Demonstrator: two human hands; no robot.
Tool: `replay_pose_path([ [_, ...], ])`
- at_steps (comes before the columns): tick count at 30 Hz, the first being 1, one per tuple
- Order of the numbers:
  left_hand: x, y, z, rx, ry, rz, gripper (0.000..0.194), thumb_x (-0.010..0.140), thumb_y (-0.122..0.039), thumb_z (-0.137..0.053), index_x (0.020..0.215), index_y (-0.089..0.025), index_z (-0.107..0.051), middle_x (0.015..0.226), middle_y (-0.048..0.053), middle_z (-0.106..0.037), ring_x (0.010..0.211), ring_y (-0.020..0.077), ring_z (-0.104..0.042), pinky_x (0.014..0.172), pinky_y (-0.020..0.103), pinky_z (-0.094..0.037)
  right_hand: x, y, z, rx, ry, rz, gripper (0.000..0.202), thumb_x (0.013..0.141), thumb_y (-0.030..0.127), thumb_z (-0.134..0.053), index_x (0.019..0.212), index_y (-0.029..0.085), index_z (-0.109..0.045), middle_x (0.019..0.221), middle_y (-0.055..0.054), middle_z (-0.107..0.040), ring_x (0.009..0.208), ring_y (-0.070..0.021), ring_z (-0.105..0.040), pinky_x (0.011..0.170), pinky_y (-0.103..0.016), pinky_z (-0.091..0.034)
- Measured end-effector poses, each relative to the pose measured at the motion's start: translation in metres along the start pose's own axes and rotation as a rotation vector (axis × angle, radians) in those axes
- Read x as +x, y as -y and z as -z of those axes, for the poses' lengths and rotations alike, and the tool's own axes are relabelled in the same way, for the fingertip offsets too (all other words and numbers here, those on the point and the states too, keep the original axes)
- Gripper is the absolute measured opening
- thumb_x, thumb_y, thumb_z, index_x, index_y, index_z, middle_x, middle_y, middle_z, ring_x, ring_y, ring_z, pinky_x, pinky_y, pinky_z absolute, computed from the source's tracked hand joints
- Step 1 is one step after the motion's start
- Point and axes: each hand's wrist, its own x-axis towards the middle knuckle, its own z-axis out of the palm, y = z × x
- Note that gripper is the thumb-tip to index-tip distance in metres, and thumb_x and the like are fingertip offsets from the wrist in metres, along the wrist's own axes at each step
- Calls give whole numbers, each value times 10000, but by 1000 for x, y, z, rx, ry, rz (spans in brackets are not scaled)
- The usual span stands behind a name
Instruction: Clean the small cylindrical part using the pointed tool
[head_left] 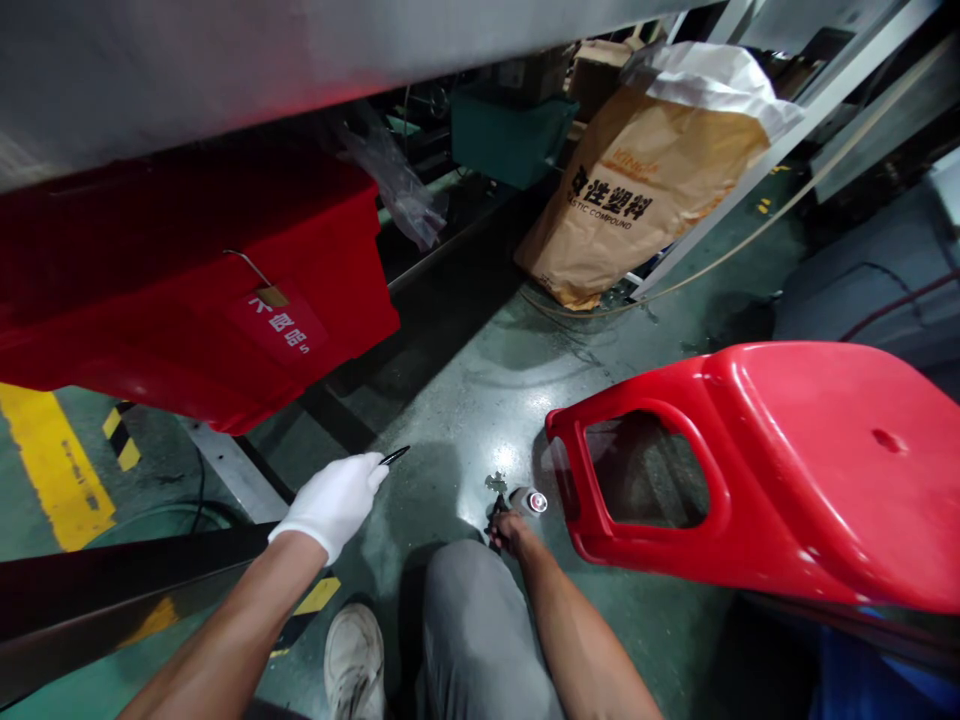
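Note:
My left hand (337, 500), in a white glove, is closed around a slim black pointed tool (394, 456). Its tip points to the right, above the floor, and its exact kind does not show. Low down by my knee, my bare right hand (507, 530) has its fingers curled at a small dark object (496, 508) that I cannot make out. Right beside those fingers is a small grey can or bottle (529, 501) with a round red-and-white top. A small dark wet-looking patch (496, 482) marks the floor just beyond it.
A red plastic stool (817, 450) stands close on the right. To the left a red bin (300, 300) sits under a grey metal surface (262, 60). Further back are a brown plastic-compound sack (637, 190), a green crate (510, 140) and a hose (720, 270) running along the floor.

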Motion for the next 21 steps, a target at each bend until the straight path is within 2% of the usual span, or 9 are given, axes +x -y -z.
replay_pose_path([
  [12, 2, -5, -1, 42, -3, -19, 371, 953, -426, -316, 944, -249, -641, 1044, 129, -763, 1018, 359, -703, 800, 409, -439, 1, 5, 1, -51, -15, 83, 226, 967, 350, -595, 927, 130, -631, 756, 28, -638, 580, -70, -575, 504, -204, -498],
  [21, 0, -1, -4, 17, 3, -2, 390, 945, -431, -325, 1001, -238, -659, 1094, 147, -761, 1062, 373, -693, 868, 434, -462, 8, 19, -5, 35, 10, 102, 243, 973, 361, -584, 916, 130, -630, 745, 30, -639, 571, -68, -578, 489, -197, -490],
])
